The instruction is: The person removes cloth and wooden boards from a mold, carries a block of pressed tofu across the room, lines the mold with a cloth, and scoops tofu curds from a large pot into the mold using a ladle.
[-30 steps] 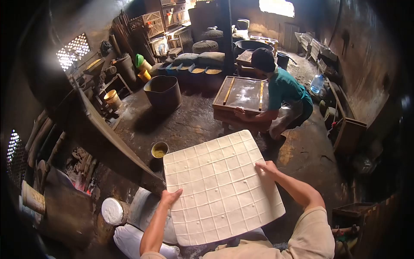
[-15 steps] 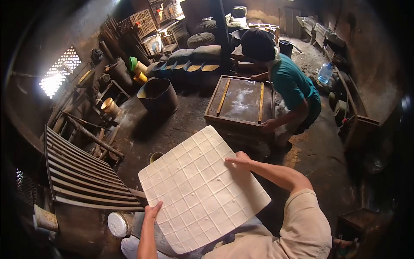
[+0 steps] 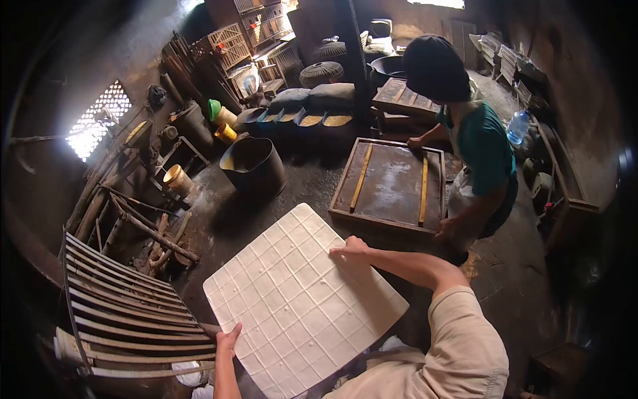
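A large cream-coloured square board (image 3: pixel 302 306) with rounded corners is held up in front of me, tilted. Raised lines cross its face in a grid, with small round bumps among them. My left hand (image 3: pixel 226 340) grips its left edge, thumb on the face and fingers out of sight behind. On the upper right edge, my right hand (image 3: pixel 351 249) is closed with its thumb over the face. I cannot see the underside of the board.
A co-worker (image 3: pixel 482 139) in a green top bends over a wooden-framed tray (image 3: pixel 342 193) with two yellowish strips. A slatted rack (image 3: pixel 133 299) stands left. Beyond are a dark tub (image 3: pixel 252 166), open sacks (image 3: pixel 312 120) of grain and a pole (image 3: pixel 359 73).
The board and my hands have shifted slightly left and down in view. The co-worker has straightened somewhat, and the framed tray appears farther right and lower. The board stays in both hands.
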The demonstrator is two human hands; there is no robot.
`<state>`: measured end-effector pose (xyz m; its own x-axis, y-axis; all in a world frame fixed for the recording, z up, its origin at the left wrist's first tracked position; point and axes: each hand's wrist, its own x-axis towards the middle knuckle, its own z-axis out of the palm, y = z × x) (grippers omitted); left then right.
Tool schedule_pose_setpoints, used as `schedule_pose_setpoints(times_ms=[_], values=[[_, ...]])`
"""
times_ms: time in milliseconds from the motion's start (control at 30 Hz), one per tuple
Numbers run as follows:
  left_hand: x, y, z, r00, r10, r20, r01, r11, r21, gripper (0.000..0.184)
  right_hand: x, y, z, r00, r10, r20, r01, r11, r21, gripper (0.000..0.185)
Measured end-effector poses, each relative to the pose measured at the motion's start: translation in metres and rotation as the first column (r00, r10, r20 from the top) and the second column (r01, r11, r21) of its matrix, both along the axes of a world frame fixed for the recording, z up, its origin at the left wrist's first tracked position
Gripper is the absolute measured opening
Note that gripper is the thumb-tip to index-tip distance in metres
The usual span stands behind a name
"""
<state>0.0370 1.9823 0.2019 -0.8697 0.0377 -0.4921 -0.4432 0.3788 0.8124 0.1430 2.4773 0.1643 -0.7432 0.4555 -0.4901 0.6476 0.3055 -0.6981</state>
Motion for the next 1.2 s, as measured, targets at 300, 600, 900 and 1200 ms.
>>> schedule_pose_setpoints(times_ms=[300, 600, 900, 1200], values=[[-0.054, -0.061, -0.016, 1.000, -0.006, -0.020, 0.005, 0.997, -0.083, 0.066, -0.053, -0.049, 0.005, 0.999, 0.054, 0.006, -0.054, 0.998, 0.045, 0.071], [-0.049, -0.092, -0.004, 1.000, -0.003, 0.004, 0.003, 1.000, -0.003, 0.059, -0.057, -0.087, 0.002, 0.998, 0.063, -0.013, -0.063, 0.998, 0.030, 0.073], [-0.005, -0.110, 0.015, 0.999, 0.042, 0.029, -0.039, 0.995, -0.090, 0.060, -0.031, -0.102, 0.002, 0.995, 0.102, -0.021, -0.102, 0.995, 0.002, 0.069], [-0.004, -0.097, 0.016, 0.997, 0.074, 0.032, -0.067, 0.982, -0.177, 0.068, -0.042, -0.090, 0.006, 0.986, 0.161, 0.053, -0.160, 0.987, -0.030, 0.071]])
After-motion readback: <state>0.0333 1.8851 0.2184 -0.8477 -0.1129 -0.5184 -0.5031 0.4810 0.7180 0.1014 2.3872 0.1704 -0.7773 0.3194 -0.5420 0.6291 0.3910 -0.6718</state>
